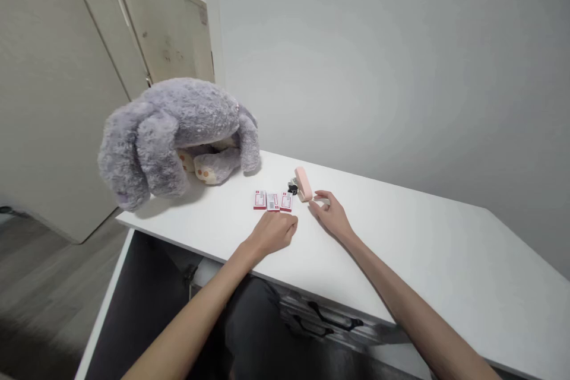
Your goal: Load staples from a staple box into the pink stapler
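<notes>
Three small red-and-white boxes with printed labels (pixel 273 202) lie side by side on the white tabletop (pixel 392 231). Just in front of them rests my left hand (pixel 275 231), closed in a fist; the inside of the fist is hidden. A pink stapler (pixel 303 183) is to the right of the boxes, with a small black object (pixel 293 189) and a silvery piece against its left side. My right hand (pixel 332 214) is by the stapler's near end, thumb and fingers apart and curved. Whether its fingertips touch the stapler I cannot tell.
A large grey-purple plush toy (pixel 187 113) takes up the left end of the tabletop. Behind it a white wall (pixel 378 71) rises. Below the front edge are drawers with dark handles (pixel 333 316) and an open dark space (pixel 151 291).
</notes>
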`<act>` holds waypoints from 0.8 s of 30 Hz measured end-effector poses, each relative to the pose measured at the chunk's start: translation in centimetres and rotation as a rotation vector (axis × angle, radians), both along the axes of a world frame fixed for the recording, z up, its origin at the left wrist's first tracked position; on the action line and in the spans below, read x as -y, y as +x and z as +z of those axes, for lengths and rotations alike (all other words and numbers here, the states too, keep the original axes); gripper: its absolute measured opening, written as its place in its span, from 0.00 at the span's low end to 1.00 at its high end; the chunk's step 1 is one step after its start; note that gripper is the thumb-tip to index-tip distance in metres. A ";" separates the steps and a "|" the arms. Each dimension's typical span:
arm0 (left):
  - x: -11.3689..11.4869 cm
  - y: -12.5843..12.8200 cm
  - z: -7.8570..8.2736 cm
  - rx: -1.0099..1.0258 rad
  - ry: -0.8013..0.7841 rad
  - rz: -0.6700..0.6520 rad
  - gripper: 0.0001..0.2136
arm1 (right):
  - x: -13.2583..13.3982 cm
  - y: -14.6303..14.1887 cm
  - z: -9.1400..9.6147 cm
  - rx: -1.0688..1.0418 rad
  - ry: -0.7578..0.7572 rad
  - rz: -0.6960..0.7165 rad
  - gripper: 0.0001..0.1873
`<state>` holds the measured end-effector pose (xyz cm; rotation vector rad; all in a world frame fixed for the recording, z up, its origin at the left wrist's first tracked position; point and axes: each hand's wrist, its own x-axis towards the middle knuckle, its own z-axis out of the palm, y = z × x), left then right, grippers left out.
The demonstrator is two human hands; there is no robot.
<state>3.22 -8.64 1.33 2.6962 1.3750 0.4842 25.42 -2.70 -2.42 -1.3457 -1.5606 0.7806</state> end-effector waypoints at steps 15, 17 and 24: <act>0.2 0.1 -0.1 -0.017 -0.038 0.028 0.12 | -2.1 -2.3 0.4 0.149 0.010 -0.227 0.25; 0.2 0.1 0.1 -0.011 -0.039 0.039 0.12 | -1.6 -1.4 0.5 0.114 -0.006 -0.225 0.25; 0.2 0.1 0.1 -0.001 -0.030 0.063 0.11 | 1.6 5.4 0.9 0.028 -0.085 -0.110 0.24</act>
